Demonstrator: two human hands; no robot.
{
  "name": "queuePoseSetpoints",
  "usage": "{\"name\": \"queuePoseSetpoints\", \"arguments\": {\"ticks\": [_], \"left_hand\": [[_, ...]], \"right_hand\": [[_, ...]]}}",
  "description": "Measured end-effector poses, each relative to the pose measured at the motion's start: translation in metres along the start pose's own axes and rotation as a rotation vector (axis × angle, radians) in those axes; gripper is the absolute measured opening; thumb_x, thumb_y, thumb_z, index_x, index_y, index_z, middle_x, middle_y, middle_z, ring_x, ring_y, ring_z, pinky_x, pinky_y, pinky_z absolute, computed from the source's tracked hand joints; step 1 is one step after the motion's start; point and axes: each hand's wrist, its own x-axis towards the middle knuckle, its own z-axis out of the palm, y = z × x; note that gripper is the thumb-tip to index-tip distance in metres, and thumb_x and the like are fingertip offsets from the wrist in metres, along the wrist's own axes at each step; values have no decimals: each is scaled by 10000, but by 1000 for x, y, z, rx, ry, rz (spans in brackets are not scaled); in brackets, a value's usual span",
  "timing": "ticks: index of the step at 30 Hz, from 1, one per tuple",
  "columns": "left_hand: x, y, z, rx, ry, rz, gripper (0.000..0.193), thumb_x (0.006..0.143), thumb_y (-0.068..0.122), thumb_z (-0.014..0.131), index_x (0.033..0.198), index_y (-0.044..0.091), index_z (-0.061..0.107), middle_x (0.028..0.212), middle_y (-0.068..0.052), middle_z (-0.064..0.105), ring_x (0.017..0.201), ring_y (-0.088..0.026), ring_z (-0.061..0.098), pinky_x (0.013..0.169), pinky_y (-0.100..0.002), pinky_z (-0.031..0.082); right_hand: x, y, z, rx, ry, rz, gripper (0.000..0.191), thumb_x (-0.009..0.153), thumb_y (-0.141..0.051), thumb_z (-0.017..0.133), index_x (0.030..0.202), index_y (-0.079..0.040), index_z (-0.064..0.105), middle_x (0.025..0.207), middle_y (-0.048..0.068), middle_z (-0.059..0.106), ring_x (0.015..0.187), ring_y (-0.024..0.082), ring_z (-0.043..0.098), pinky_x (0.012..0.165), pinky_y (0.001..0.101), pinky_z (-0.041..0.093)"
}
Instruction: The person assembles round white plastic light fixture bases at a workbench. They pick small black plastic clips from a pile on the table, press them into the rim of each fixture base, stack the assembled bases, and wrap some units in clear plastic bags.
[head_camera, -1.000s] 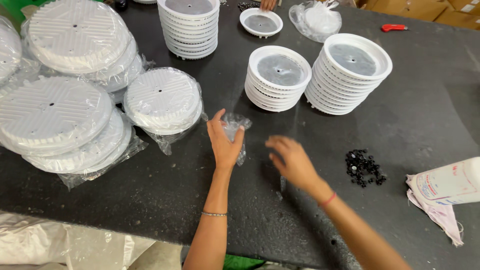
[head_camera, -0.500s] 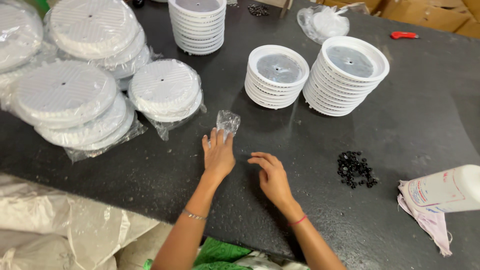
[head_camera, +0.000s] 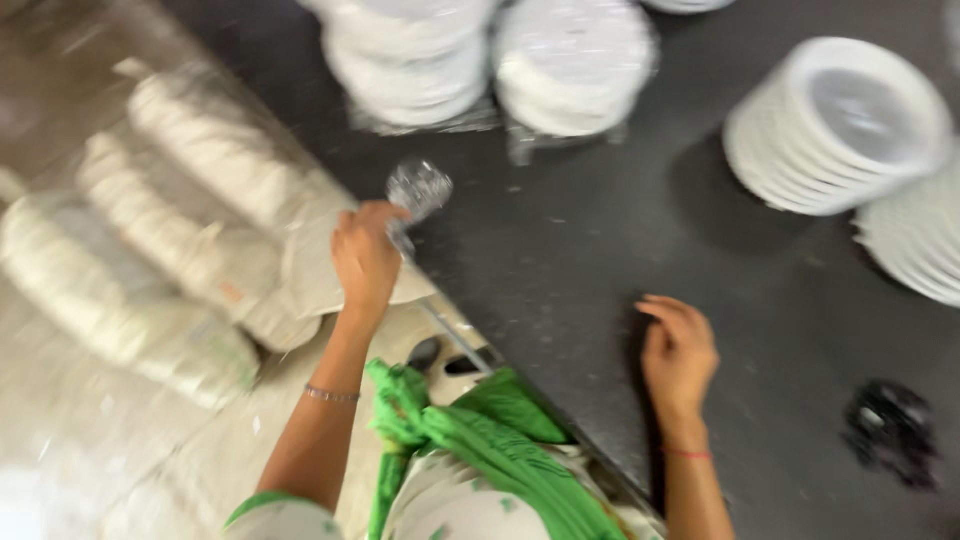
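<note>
Two hands at a dark table (head_camera: 600, 260), whole frame motion-blurred. Table runs out ahead of both hands; its near edge cuts diagonally between them.

Left of the left hand, beyond the table edge: long pale bundles wrapped in plastic (head_camera: 170, 270) lying on the floor, several side by side.

Ahead of the left hand, on the table: two stacks of flat white discs in clear wrap (head_camera: 490, 60), well apart from the fingers.

Ahead and right of the right hand: stack of white round lids (head_camera: 835, 125), a second stack just beside it at the frame edge.

Below, between the forearms: green cloth (head_camera: 480, 440) over patterned clothing.

Right of the right hand, near: small heap of black bits (head_camera: 890, 430), detail too blurred to tell.

Left hand (head_camera: 365, 255): closed, pinching a small crumpled clear plastic bag (head_camera: 418, 190) at its lower end; bag sticks up past the fingertips, over the table edge. Thin bracelet on that forearm.

Right hand (head_camera: 680, 350): empty, fingers loosely curled, resting on the table. Red thread at the wrist.
</note>
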Motion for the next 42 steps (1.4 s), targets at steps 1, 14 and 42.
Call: {"name": "queuePoseSetpoints", "arguments": {"ticks": [1, 14, 42], "left_hand": [[1, -28, -5, 30, 62, -86, 476, 743, -172, 588, 1000, 198, 741, 1113, 8, 714, 990, -309, 594, 845, -446, 472], [-6, -205, 69, 17, 530, -588, 265, 733, -146, 570, 913, 47, 599, 1045, -150, 480, 1021, -351, 518, 889, -473, 444], [-44, -177, 145, 117, -640, -211, 333, 888, 48, 521, 1109, 157, 744, 1005, -207, 739, 930, -401, 724, 799, -481, 589]], "right_hand": [[0, -2, 3, 11, 6, 16, 326, 898, 106, 569, 1073, -112, 736, 1184, 81, 730, 1043, 275, 699, 844, 368, 553], [-16, -1, 33, -112, -54, 37, 271, 1025, 104, 574, 1093, -90, 751, 1176, 44, 743, 1008, 191, 709, 806, 282, 535], [-10, -73, 58, -115, -111, -97, 339, 849, 86, 610, 1031, -154, 767, 1154, 5, 737, 1035, 204, 694, 913, 318, 547]]}}
